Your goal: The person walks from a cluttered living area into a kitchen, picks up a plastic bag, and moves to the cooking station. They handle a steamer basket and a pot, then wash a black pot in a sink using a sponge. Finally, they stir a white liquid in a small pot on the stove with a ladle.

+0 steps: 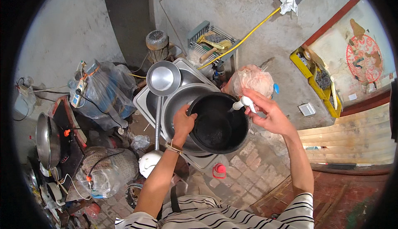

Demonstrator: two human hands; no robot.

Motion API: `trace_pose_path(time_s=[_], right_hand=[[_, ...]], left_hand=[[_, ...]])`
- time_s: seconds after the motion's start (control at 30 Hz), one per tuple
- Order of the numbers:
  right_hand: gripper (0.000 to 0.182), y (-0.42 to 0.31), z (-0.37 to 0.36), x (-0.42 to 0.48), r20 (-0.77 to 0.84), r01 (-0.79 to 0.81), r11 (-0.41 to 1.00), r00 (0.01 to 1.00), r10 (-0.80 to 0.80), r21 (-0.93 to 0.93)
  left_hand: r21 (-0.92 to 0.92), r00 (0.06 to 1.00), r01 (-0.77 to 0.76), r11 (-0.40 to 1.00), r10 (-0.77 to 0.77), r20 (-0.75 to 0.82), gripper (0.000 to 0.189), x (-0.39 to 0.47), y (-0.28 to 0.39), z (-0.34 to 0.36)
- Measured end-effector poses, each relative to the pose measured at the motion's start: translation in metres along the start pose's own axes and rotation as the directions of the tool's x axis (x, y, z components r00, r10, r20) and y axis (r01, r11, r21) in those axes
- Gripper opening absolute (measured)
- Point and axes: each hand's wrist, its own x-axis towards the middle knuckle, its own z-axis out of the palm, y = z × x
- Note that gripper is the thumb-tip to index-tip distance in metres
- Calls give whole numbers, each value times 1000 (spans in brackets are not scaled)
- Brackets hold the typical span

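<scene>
My left hand (184,121) grips the left rim of a black pot (214,132), thumb over its edge. Inside, the pot is dark, with what looks like a little water at the bottom. At the pot's upper right, my right hand (264,109) has its fingers closed on the lever of a white plastic tap (244,103), whose spout points into the pot. Beneath the pot sits a wide grey metal basin (174,97) on a stainless steel sink (199,162). A long-handled metal ladle (164,78) lies across the sink's left side.
A rack (199,31) with brushes stands behind the sink, near an electric motor (157,44). Pink plastic wrapping (252,80) surrounds something beside the tap. A bottle with a red cap (221,168) is below the sink; a white kettle-like vessel (149,163) is at lower left. A yellow cable (248,36) crosses the wall.
</scene>
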Motion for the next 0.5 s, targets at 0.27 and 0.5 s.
trace_pose_path(time_s=[0.27,0.5], right_hand=[[65,-5,-14,11,147,-40,997,989,31,60],[63,-7,-17,13,150,-46,996,988,34,78]], left_hand=[[-130,976,199,971,-185,111,28,10,-48,13],[-106,963,244,964,-227,145,28,12,-58,26]])
